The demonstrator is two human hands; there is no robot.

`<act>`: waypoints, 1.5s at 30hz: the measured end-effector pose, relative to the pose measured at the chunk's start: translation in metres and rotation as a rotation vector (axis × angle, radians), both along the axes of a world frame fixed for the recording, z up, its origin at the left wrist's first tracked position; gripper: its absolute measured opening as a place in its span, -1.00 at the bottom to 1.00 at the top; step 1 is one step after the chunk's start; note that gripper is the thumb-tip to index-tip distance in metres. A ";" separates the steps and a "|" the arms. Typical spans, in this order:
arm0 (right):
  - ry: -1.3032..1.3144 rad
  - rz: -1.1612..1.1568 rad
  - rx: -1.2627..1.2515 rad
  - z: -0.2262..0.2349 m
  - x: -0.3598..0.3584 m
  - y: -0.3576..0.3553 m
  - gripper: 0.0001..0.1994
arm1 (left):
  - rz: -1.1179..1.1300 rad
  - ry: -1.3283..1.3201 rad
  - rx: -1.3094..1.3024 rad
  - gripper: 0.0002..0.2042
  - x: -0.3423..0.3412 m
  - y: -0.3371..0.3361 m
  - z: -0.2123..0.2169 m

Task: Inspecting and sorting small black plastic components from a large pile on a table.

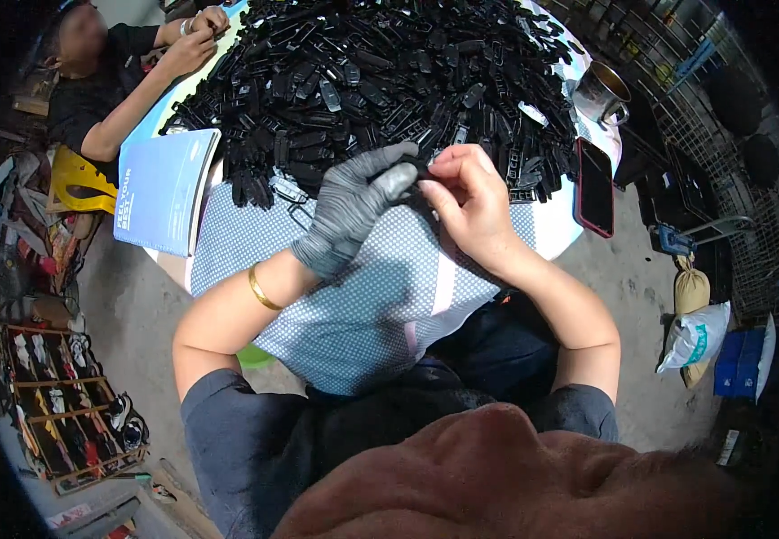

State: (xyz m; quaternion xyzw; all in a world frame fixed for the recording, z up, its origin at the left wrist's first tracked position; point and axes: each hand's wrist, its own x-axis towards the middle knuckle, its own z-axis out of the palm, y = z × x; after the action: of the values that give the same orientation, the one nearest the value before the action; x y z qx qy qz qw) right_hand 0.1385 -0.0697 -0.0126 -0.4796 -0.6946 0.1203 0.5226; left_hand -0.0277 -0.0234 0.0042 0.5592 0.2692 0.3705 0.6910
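Between the gloved left hand [354, 211] and the bare right hand [472, 208], only a sliver of a small black part [419, 167] shows at centre frame; fingers cover the rest, its shape unclear. Top edge cuts off the heap of black parts [371, 81]. Upper left, the other person [111, 85] is cropped by the dark rim. Lower left, the tray's contents [66, 404] are too small to identify.

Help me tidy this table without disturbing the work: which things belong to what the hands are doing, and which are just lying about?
In use:
left hand, gloved
right hand, bare
small black part pinched between them
heap of black parts
dotted cloth under the hands

Lying about:
blue booklet
phone
metal cup
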 end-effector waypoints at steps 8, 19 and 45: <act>-0.135 0.156 -0.360 0.019 0.002 -0.009 -0.77 | -0.044 0.090 0.348 -0.78 -0.007 0.005 0.010; -0.433 0.292 -0.502 0.054 0.048 0.000 -0.70 | -0.494 0.452 0.461 -0.64 -0.008 0.003 0.004; -0.825 -0.135 0.245 0.034 0.037 0.087 -0.77 | -0.113 0.656 1.499 -0.71 0.013 0.008 -0.017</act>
State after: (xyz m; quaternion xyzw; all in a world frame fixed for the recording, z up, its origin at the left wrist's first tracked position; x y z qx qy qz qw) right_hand 0.1755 0.0174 0.0211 -0.4663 -0.8215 -0.1993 0.2609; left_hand -0.0144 -0.0150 -0.0126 0.9652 0.1098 0.2342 0.0375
